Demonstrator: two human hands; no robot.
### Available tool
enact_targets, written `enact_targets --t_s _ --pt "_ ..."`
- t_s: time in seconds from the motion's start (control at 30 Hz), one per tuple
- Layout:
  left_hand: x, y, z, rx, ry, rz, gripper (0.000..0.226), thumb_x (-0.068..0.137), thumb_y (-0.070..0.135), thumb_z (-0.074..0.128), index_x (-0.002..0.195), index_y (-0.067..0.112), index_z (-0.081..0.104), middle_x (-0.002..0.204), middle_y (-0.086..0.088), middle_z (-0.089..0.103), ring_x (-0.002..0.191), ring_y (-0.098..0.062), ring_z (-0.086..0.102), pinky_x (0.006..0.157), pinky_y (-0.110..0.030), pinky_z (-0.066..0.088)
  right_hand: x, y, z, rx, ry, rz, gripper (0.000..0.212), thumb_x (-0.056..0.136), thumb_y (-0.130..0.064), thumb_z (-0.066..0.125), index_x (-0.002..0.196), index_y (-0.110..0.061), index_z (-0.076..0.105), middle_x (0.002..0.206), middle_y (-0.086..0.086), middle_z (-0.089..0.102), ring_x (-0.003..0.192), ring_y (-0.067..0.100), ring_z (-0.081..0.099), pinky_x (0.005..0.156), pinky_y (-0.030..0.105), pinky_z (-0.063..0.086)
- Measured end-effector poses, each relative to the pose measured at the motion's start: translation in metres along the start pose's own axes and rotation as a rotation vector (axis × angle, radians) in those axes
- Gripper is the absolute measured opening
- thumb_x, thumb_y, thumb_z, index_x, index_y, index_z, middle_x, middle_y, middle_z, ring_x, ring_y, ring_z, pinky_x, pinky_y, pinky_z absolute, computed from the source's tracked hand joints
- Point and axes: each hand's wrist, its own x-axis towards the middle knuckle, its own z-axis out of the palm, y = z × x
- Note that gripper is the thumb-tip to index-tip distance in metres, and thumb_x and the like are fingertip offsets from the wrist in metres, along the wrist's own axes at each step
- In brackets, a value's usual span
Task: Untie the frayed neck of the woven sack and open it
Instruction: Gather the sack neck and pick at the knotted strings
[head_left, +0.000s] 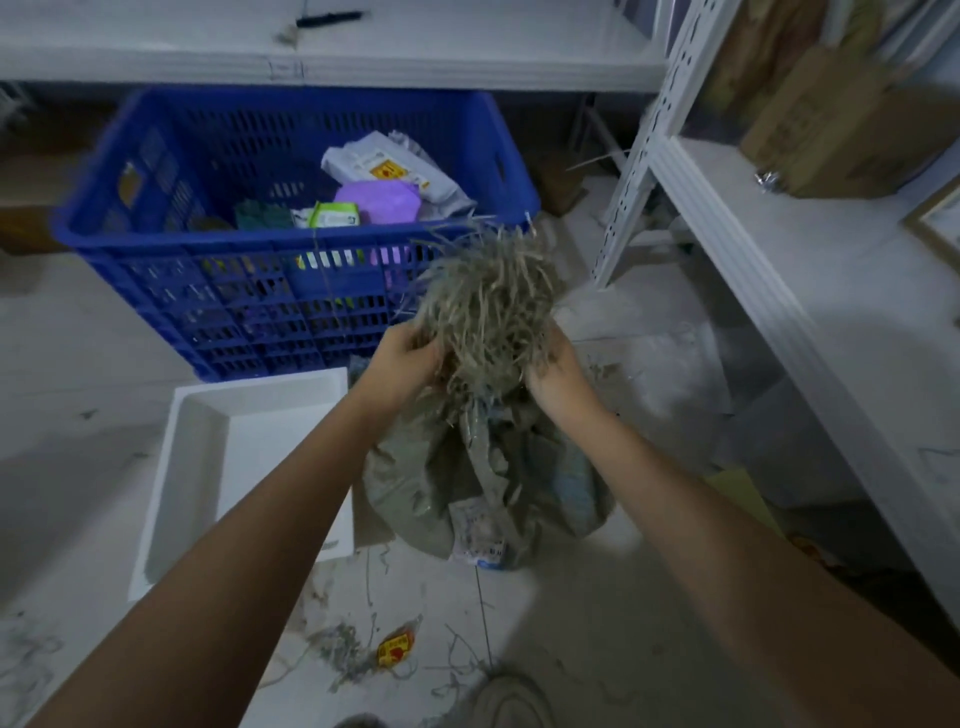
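- Sack (483, 483): grey-green woven, standing on the floor (571, 623), body directly below both grips; a white label on its near side, print unreadable.
- Neck (485, 306): bunched frayed strands fanning up and out above the grips; gathered tight just under them. Whether a knot is there cannot be told.
- Left hand (402, 358): grip closed on the left side of the neck, fingers curled into the strands.
- Right hand (558, 371): grip closed on the right side of the neck, fingers buried in the fray; level with the left grip, the neck between them.
- Crate (291, 291): blue plastic, slotted walls, beyond and left of the grips; holds mixed packets, one purple, one white-grey.
- Tray (197, 467): white, on the floor, just left of the sack, below the left forearm.
- Shelf rack (779, 291): white metal, right of the grips; cardboard boxes on it.
- Bench (363, 52): white, far beyond the crate; a dark object on top, blurred.
- Floor litter: loose strands and a small orange wrapper (397, 647), nearer than the sack.
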Motion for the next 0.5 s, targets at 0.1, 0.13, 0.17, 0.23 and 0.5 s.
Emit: enact_targets --t_s 0.1,0.13,0.17,0.23,0.5 --pt "-0.006 0.022 -0.002 -0.039 -0.007 -0.083 0.025 0.098 0.029 0.045 0.091 0.009 0.059 0.081 -0.014 0.057 0.063 -0.019 0.057 0.058 -0.027 0.054 0.003 -0.016 0.004 0.063 0.067 -0.042 0.034 0.098 0.007 0.03 0.124 -0.003 0.049 0.112 0.001 0.056 0.109 0.018 0.051 0.084 0.005 0.039" --pt "-0.007 0.026 -0.002 -0.041 -0.015 -0.11 0.026 0.098 0.031 0.044 0.096 0.009 0.059 0.085 -0.015 0.056 0.07 -0.023 0.057 0.065 -0.032 0.053 0.005 -0.02 0.002 0.058 0.088 -0.067 0.031 0.099 0.005 0.031 0.102 -0.014 0.055 0.092 -0.005 0.06 0.09 0.012 0.053 0.078 0.007 0.043" --pt "-0.009 0.029 -0.003 -0.062 -0.015 -0.135 0.027 0.098 0.032 0.043 0.095 0.011 0.059 0.087 -0.013 0.056 0.076 -0.025 0.056 0.072 -0.036 0.051 0.006 -0.024 0.003 0.09 0.089 -0.034 0.034 0.1 0.002 0.032 0.084 -0.023 0.048 0.076 -0.01 0.055 0.075 0.004 0.047 0.066 0.001 0.043" --pt "-0.012 0.03 -0.006 -0.138 -0.05 -0.187 0.026 0.095 0.031 0.046 0.085 0.014 0.063 0.088 -0.008 0.061 0.088 -0.028 0.058 0.085 -0.039 0.045 0.003 -0.029 0.002 0.093 0.151 0.006 0.035 0.1 -0.001 0.033 0.077 -0.027 0.038 0.072 -0.012 0.04 0.063 -0.005 0.039 0.05 -0.005 0.036" --pt "-0.038 0.03 0.017 0.095 -0.177 -0.059 0.067 0.073 0.024 0.078 0.131 0.015 0.046 0.119 0.008 0.059 0.111 -0.008 0.057 0.094 -0.02 0.041 -0.011 -0.022 -0.005 -0.319 -0.015 -0.058 0.032 0.101 -0.003 0.031 0.097 -0.025 0.054 0.088 -0.023 0.06 0.085 -0.011 0.058 0.083 0.01 0.044"
